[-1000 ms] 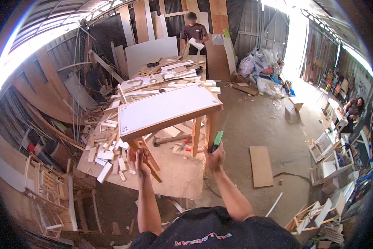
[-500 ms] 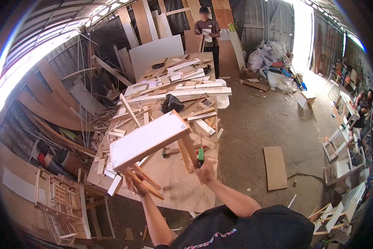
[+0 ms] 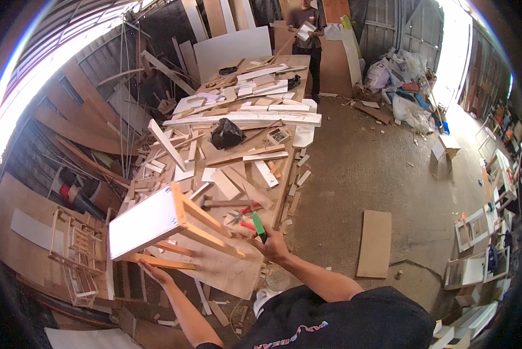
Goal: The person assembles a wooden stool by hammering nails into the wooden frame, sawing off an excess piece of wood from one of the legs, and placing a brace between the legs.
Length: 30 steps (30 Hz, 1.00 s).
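A small stool (image 3: 147, 224) with a white top and orange-brown wooden legs is tipped sideways at the near left of the workbench. Its top faces left and its legs point right. My left hand (image 3: 156, 272) is against the underside of a lower leg, palm up, fingers stretched out. My right hand (image 3: 272, 246) is closed around a green-handled tool (image 3: 260, 227), whose working end I cannot make out. Red-handled pliers (image 3: 236, 218) are just beyond those fingers. A hammer (image 3: 232, 203) lies past the pliers.
Offcuts and boards (image 3: 243, 119) cover much of the workbench (image 3: 232, 278), with a black plastic bag (image 3: 226, 134) among them. A person (image 3: 307, 41) stands at its far end, holding something pale. A brown panel (image 3: 375, 243) lies on the floor at right; wooden frames (image 3: 78, 256) stand at left.
The stool has swung left and lower, turning so its legs point right. My left hand has moved left and opened out. My right hand has shifted slightly left, still with the green-handled tool.
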{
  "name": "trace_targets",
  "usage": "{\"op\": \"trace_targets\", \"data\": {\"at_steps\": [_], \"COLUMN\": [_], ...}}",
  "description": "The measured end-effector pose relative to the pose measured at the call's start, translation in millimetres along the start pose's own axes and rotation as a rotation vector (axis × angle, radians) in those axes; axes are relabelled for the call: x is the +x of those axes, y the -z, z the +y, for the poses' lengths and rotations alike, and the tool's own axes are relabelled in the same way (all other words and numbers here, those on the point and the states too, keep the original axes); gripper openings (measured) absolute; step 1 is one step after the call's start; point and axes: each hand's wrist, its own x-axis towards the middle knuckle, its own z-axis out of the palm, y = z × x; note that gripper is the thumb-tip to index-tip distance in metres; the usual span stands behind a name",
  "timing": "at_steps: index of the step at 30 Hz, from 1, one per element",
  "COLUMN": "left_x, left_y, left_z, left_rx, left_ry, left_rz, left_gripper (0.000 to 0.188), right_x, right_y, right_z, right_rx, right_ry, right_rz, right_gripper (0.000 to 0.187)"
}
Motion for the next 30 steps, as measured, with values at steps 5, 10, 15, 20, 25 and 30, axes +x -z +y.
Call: {"op": "trace_targets", "data": {"at_steps": [5,10,15,20,25,30], "left_x": [-74,-129,-229,-328,-327,-329], "left_y": [-22,-47,-103,-212,-243,-370], "left_z": [9,10,-6,23,-40,-28], "left_rx": [0.174,-0.015,0.144,0.251,0.134,-0.038], "left_ry": [0.199,0.257,0.03,0.232,0.435,0.556], "left_rz": [-0.004,-0.119,-0.08,-0.271,-0.362,-0.698], "left_gripper": [0.107,0.088,0.078,0.075,0.051,0.031], "right_x": [-6,-6,9,41,84,164], "right_y": [73,116,157,204,235,277], "right_z": [23,47,42,57,90,101], "right_rx": [-0.052,0.11,0.037,-0.011,-0.093,-0.175], "right_ry": [-0.098,-0.228,-0.188,-0.157,-0.127,-0.084], "right_rz": [-0.067,-0.016,0.004,0.101,0.065,0.015], "right_gripper": [0.028,0.026,0.022,0.024,0.021,0.022]}}
